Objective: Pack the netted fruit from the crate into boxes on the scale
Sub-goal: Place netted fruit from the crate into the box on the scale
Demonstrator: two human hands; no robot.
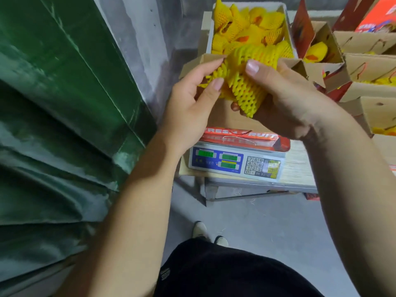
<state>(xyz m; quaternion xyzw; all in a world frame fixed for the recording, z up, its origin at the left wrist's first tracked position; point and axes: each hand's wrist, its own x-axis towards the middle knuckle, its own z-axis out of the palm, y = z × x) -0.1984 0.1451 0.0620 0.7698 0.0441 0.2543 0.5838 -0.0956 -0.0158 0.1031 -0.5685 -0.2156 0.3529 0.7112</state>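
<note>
netted fruit [246, 82] sits between both my hands, held up over the open box [227, 118] that rests on the scale [235, 161]. my right hand [285, 99] cups the fruit from its right and under side, thumb pressed across the yellow foam net, fingers curled beneath it. my left hand [192, 91] pinches the loose left end of the net between thumb and fingertips, the palm turned toward the fruit. a bit of dark orange skin shows at the net's lower end, near my right fingers.

the box's red front face reads "fresh fruit" and hangs just above the scale's display panel, with its green readouts and keypad. the scale stands at the near edge of a small table [300, 168].

beyond the box, at the table's far edge, the white crate [211, 35] holds a heap of more fruit in yellow nets. to the right stand more cardboard boxes [368, 61] with flaps up, some showing yellow nets inside. green sheeting [60, 93] fills the left side. my shoes [205, 232] show on the grey floor below.
</note>
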